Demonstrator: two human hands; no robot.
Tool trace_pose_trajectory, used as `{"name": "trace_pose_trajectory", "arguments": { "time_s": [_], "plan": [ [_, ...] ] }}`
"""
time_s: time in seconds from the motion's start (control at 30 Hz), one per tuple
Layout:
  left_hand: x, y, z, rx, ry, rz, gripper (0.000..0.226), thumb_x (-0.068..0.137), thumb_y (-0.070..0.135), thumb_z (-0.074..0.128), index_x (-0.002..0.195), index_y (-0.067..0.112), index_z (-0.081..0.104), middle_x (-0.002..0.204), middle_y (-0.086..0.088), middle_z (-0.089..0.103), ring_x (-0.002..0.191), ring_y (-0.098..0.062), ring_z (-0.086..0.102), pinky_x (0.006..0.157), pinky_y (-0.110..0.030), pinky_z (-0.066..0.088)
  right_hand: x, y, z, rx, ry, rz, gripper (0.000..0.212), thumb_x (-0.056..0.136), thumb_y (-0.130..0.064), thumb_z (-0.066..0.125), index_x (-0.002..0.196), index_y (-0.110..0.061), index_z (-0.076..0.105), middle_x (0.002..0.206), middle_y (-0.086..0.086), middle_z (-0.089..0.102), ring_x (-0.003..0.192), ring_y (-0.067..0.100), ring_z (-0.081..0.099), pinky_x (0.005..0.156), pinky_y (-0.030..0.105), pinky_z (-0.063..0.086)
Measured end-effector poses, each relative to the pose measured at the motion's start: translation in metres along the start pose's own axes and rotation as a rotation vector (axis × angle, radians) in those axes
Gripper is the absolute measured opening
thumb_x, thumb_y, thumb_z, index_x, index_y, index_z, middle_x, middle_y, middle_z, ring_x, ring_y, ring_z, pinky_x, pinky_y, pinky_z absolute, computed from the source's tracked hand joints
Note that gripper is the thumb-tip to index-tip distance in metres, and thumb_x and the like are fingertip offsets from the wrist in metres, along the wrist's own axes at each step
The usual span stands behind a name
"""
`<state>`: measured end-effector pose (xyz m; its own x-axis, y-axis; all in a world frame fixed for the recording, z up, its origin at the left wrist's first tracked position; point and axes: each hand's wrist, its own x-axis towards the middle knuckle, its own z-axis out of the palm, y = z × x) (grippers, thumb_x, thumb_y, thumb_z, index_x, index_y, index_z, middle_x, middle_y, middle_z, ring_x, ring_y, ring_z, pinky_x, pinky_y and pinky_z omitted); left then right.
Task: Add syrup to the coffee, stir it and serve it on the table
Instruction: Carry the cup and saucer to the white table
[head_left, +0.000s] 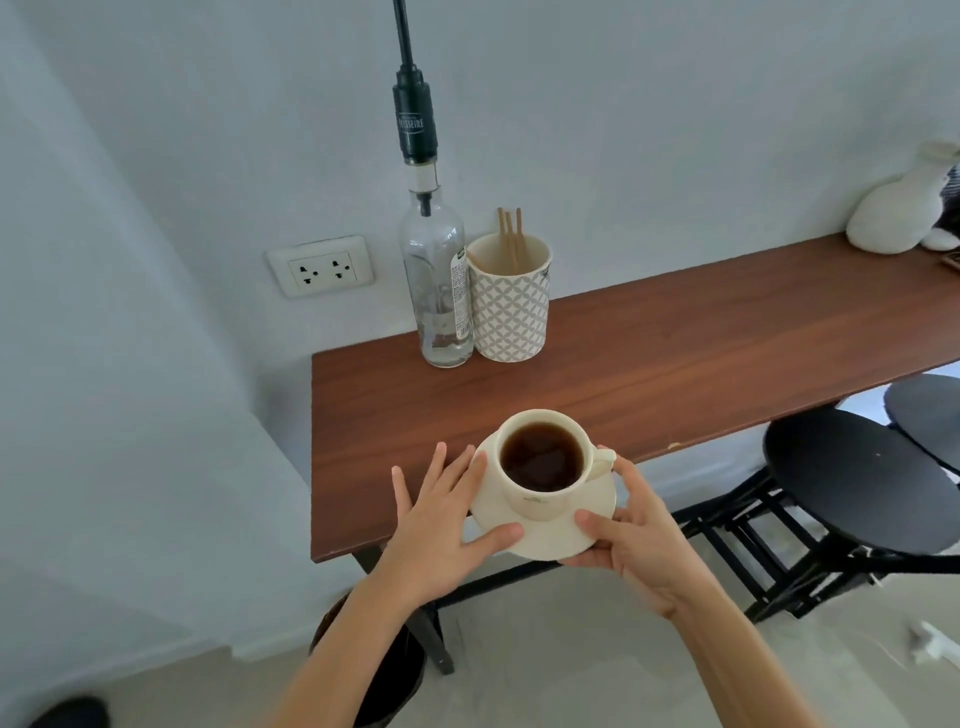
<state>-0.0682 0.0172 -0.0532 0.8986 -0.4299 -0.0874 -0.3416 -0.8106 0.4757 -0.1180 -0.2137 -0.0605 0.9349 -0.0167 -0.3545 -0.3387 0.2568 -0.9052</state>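
Hands are gripping the saucer (545, 535) from both sides, the left hand (441, 525) and right hand (639, 540) each pinching its rim, thumb on top. The cup (543, 465) of coffee is sitting on it, over the table's (675, 364) near edge. The step in hand appears to be positioning the coffee. Syrup probably comes next: reaching back to the pump bottle (439, 291) beside the holder of stirrers (509, 306) at the wall.

Brown wooden tabletop (675, 364) runs along the wall. At its far left corner a clear pump bottle (439, 291) stands touching a patterned cup (511, 312) of wooden sticks. A white soft toy (898, 208) sits at the far right edge.
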Motion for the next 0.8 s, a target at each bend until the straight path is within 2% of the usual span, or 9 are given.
{"name": "trace_pose_trajectory", "arguments": {
  "time_s": [0.1, 0.23, 0.33, 0.4, 0.47, 0.53, 0.63, 0.7, 0.8],
  "plan": [
    [-0.015, 0.010, 0.002, -0.034, 0.019, -0.059, 0.094, 0.082, 0.083, 0.035, 0.159, 0.039, 0.003, 0.169, 0.016, 0.000, 0.153, -0.010, -0.021, 0.109, -0.050, -0.033, -0.002, -0.005, -0.005, -0.013, -0.055, 0.011, 0.071, 0.089, 0.008, 0.066, 0.139, -0.037, 0.043, 0.121, 0.027, 0.064, 0.105, 0.046, 0.068, 0.069, 0.049, 0.062],
    [-0.041, 0.027, 0.000, -0.231, 0.106, -0.141, 0.091, 0.085, 0.076, 0.045, 0.158, 0.044, 0.001, 0.165, 0.023, -0.005, 0.149, -0.003, -0.024, 0.116, -0.053, -0.026, -0.006, -0.020, -0.008, -0.046, -0.189, 0.025, 0.069, 0.089, 0.007, 0.065, 0.138, -0.036, 0.044, 0.118, 0.029, 0.066, 0.098, 0.045, 0.071, 0.067, 0.049, 0.062],
    [-0.067, 0.041, -0.005, -0.476, 0.153, -0.263, 0.093, 0.083, 0.068, 0.059, 0.152, 0.049, 0.000, 0.158, 0.032, -0.004, 0.148, 0.002, -0.018, 0.125, -0.052, -0.008, -0.008, -0.031, -0.006, -0.079, -0.304, 0.046, 0.069, 0.089, 0.009, 0.065, 0.138, -0.036, 0.045, 0.119, 0.021, 0.066, 0.098, 0.044, 0.072, 0.066, 0.049, 0.062],
    [-0.087, 0.051, -0.008, -0.668, 0.216, -0.346, 0.097, 0.081, 0.059, 0.068, 0.156, 0.043, 0.009, 0.163, 0.026, 0.015, 0.153, -0.002, 0.007, 0.126, -0.047, 0.013, -0.008, -0.037, -0.004, -0.100, -0.373, 0.047, 0.070, 0.088, 0.010, 0.064, 0.139, -0.034, 0.046, 0.107, 0.009, 0.073, 0.097, 0.044, 0.072, 0.065, 0.050, 0.063],
    [-0.110, 0.057, -0.007, -0.842, 0.294, -0.382, 0.092, 0.086, 0.041, 0.073, 0.158, 0.038, 0.017, 0.151, 0.016, 0.048, 0.139, -0.001, 0.044, 0.117, -0.033, 0.037, -0.012, -0.039, 0.003, -0.140, -0.450, 0.054, 0.070, 0.088, 0.011, 0.063, 0.141, -0.031, 0.045, 0.095, 0.000, 0.077, 0.098, 0.044, 0.072, 0.065, 0.051, 0.063],
    [-0.135, 0.062, -0.004, -0.972, 0.343, -0.381, 0.079, 0.093, 0.021, 0.072, 0.155, 0.039, 0.027, 0.131, 0.006, 0.067, 0.120, -0.005, 0.063, 0.101, -0.024, 0.051, -0.020, -0.039, 0.012, -0.174, -0.526, 0.076, 0.070, 0.089, 0.012, 0.062, 0.142, -0.030, 0.044, 0.094, 0.005, 0.079, 0.095, 0.045, 0.073, 0.064, 0.050, 0.063],
    [-0.180, 0.067, 0.001, -1.029, 0.426, -0.420, 0.075, 0.095, 0.013, 0.069, 0.153, 0.042, 0.029, 0.122, -0.009, 0.073, 0.107, -0.017, 0.070, 0.092, -0.034, 0.058, -0.038, -0.036, 0.034, -0.222, -0.653, 0.119, 0.071, 0.089, 0.012, 0.062, 0.141, -0.033, 0.045, 0.096, 0.020, 0.077, 0.089, 0.047, 0.074, 0.062, 0.048, 0.063],
    [-0.212, 0.071, 0.006, -1.059, 0.503, -0.479, 0.081, 0.094, 0.012, 0.069, 0.156, 0.037, 0.024, 0.120, -0.008, 0.074, 0.100, -0.017, 0.072, 0.082, -0.029, 0.059, -0.052, -0.031, 0.051, -0.261, -0.734, 0.135, 0.072, 0.089, 0.011, 0.062, 0.140, -0.036, 0.045, 0.098, 0.022, 0.077, 0.089, 0.046, 0.074, 0.062, 0.049, 0.063],
    [-0.266, 0.080, 0.014, -1.102, 0.633, -0.539, 0.086, 0.093, 0.008, 0.070, 0.158, 0.032, 0.020, 0.118, -0.011, 0.075, 0.095, -0.019, 0.072, 0.077, -0.026, 0.058, -0.080, -0.015, 0.080, -0.313, -0.850, 0.155, 0.070, 0.088, 0.010, 0.063, 0.140, -0.035, 0.046, 0.107, 0.025, 0.073, 0.088, 0.044, 0.075, 0.062, 0.048, 0.063]
  ]
}}
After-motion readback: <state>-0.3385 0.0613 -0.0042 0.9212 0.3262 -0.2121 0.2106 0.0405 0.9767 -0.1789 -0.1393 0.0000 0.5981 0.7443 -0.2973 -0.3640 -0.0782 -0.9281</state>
